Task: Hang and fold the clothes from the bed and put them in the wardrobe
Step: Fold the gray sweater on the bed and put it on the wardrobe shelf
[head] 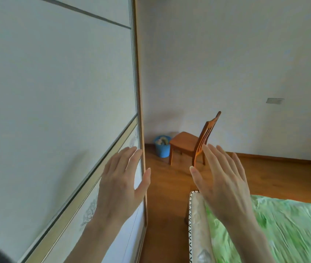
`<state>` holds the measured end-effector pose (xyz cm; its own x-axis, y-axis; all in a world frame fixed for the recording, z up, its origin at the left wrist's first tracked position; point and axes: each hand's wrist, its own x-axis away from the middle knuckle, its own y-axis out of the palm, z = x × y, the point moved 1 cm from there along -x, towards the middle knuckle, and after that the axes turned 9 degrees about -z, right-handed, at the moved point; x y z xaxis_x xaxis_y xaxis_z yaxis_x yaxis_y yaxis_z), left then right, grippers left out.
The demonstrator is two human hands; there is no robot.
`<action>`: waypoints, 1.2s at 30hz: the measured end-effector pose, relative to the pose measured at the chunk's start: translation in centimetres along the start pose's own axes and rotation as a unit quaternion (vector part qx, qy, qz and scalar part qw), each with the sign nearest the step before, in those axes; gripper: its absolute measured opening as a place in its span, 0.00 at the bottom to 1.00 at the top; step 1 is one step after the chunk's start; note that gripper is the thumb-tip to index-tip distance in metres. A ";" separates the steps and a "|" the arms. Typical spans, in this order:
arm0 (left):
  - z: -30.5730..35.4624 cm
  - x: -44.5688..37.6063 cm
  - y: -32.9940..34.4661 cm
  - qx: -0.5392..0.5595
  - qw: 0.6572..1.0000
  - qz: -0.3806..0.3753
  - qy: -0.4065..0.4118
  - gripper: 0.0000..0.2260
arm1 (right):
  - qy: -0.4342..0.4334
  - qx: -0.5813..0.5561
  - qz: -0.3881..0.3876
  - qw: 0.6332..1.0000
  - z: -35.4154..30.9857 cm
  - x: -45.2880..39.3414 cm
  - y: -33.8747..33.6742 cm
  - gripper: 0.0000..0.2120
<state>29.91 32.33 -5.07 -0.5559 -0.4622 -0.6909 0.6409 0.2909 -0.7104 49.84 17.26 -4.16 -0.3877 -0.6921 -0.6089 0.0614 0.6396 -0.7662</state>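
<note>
Your left hand [120,184] and right hand [222,182] are spread, holding nothing; one white sliding wardrobe door [56,103], one green-sheeted bed [283,230], wooden floor [167,186] between.

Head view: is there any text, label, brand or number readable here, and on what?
None can be read.
Wardrobe door: a faint grey pattern low down, no letters.
Wall plate: too small and blurred to tell.
Blue bin and green bedspread: no print visible.

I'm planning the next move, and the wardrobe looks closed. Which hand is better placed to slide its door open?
Probably the left hand: open, with fingers at the edge of the wardrobe door. The right hand, also open, hovers over the bed corner, away from the door.
</note>
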 end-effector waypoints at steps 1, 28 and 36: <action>0.0 -0.8 1.0 0.000 1.000 -0.002 -0.001 0.22 | 0.004 0.000 0.001 1.000 1.1 -0.8 0.6 0.30; -5.1 -28.5 29.1 0.107 0.993 -0.023 0.037 0.22 | 0.074 0.022 -0.007 0.997 18.7 -25.8 16.9 0.30; -7.3 -38.4 37.2 0.146 0.987 -0.010 0.063 0.22 | 0.114 0.038 -0.004 0.993 22.5 -35.5 23.7 0.33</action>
<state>71.20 67.02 -5.91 -0.6202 -0.3527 -0.7007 0.7437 0.0197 -0.6682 85.72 49.44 -5.29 -0.5866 -0.5982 -0.5460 0.1222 0.6011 -0.7898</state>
